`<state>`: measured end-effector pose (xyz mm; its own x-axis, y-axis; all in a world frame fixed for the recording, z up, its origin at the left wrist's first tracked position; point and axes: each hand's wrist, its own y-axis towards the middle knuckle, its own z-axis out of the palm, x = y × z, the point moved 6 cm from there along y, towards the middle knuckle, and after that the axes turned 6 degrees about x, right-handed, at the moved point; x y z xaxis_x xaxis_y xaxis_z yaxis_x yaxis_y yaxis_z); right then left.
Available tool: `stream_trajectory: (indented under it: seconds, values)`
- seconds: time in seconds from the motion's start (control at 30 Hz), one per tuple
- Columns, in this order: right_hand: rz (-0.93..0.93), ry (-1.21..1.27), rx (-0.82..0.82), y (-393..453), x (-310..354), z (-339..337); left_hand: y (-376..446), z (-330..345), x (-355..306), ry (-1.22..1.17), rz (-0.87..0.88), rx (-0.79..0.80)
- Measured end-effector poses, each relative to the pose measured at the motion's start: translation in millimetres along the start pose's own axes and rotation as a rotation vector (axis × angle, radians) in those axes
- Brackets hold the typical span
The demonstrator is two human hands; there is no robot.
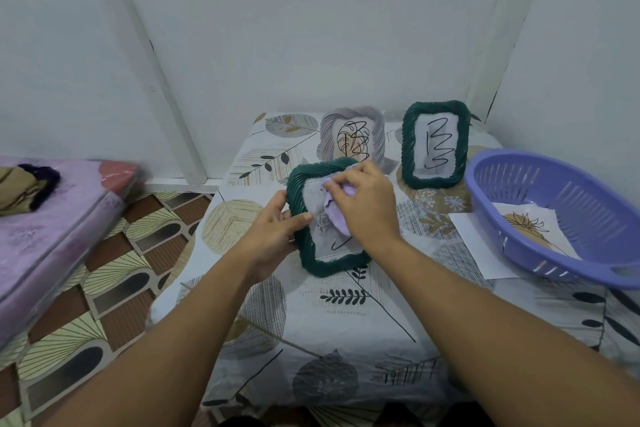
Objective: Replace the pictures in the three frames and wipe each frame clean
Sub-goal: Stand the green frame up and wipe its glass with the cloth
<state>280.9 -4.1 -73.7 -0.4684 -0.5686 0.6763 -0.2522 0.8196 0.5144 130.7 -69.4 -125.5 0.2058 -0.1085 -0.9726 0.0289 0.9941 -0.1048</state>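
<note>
1. Left hand (pixel 273 234): the left edge of a green braided frame (pixel 313 262) is gripped, with the thumb laid over the front of the border and the fingers curled behind it.
2. Right hand (pixel 363 204): a lilac cloth (pixel 337 222) is pinched between bent fingers and thumb and pressed against the glass of the held frame.
3. The held frame is kept tilted above the middle of the table (pixel 311 340), which is covered with a leaf-patterned cloth; a pale picture with a rose and a dark pen line is seen under its glass.
4. A grey frame (pixel 377 135) is stood upright at the back of the table, a scribbled leaf drawing shown inside it.
5. A second green frame (pixel 408 149) is stood upright just to the right of the grey one, with a zigzag line on its paper.
6. A purple basket (pixel 519 218) is set on the right side of the table, and a printed picture (pixel 530 225) is seen lying in it; a white sheet (pixel 474 250) is partly covered by the basket.
</note>
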Motion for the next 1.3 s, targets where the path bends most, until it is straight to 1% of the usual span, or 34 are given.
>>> stream_trajectory:
  seconds: [0.07,0.17,0.3,0.33,0.47,0.6,0.63,0.77,0.9,0.93,1.03,1.1,1.23,1.3]
  values:
    - [-0.001,-0.006,-0.004,-1.0,2.0,0.6,0.0,-0.2,-0.1,-0.001,0.0,-0.002]
    - [-0.064,-0.046,0.058,-6.8,9.9,9.0,-0.2,-0.8,0.3,-0.005,-0.004,-0.002]
    - [0.025,0.017,-0.025,-1.3,-1.1,-2.6,-0.5,-0.1,-0.5,0.006,-0.001,0.0]
    - [0.021,0.016,-0.024,-2.0,0.1,-2.6,-0.6,0.1,-0.7,0.005,0.001,0.001]
    - [-0.048,-0.025,0.074,-8.2,9.3,10.3,-1.1,0.8,-0.8,-0.002,0.007,0.014]
    - [0.043,0.052,-0.02,-1.0,-2.0,-0.5,-2.1,2.0,-1.6,-0.003,0.005,0.01]
    - [0.045,0.058,-0.028,-1.9,-1.4,-1.0,-2.3,2.2,-1.7,-0.004,0.005,0.01]
    - [-0.017,0.002,0.055,-6.7,7.0,7.1,-3.2,1.7,-1.5,-0.007,0.007,0.009]
    - [0.053,0.047,-0.037,-2.1,-3.4,-4.9,-3.6,2.5,-1.5,-0.001,0.01,0.011]
    - [0.045,0.038,-0.032,-3.3,-2.2,-4.0,-3.8,2.6,-1.7,-0.002,0.011,0.011]
    - [-0.042,-0.023,0.066,-9.7,7.5,7.5,-3.9,2.4,-1.6,-0.011,0.014,0.013]
    - [-0.041,-0.033,0.081,-7.8,5.8,6.0,-4.2,2.4,-1.6,-0.012,0.013,0.013]
    - [0.103,0.097,-0.036,-0.7,-10.6,-20.4,-3.2,1.8,-0.6,-0.014,0.002,0.003]
    - [0.129,0.135,-0.079,-0.6,-15.7,-29.6,-2.4,0.9,0.4,-0.014,-0.003,-0.005]
